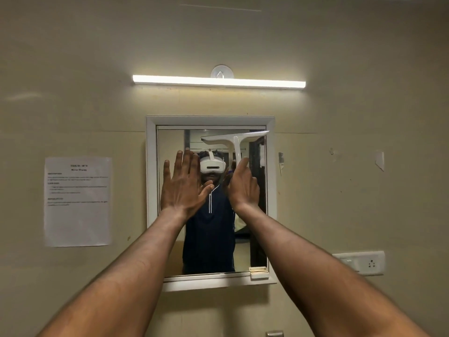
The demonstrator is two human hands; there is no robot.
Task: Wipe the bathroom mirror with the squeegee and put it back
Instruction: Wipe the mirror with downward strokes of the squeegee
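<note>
A white-framed mirror [170, 227] hangs on the beige wall straight ahead. A white T-shaped squeegee [237, 142] stands upright against the glass, its blade along the mirror's upper right part. My right hand [243, 188] grips the lower end of its handle. My left hand [183, 186] is raised flat, fingers apart and pointing up, in front of the mirror's left half and holding nothing. Whether its palm touches the glass I cannot tell. A person with a white headset is reflected in the mirror, partly hidden by both hands.
A lit tube light [218, 81] runs above the mirror. A printed sheet [77, 200] is taped to the wall at left. A switch and socket plate [362, 262] sits at lower right. A small white soap holder [258, 272] rests on the mirror's lower right ledge.
</note>
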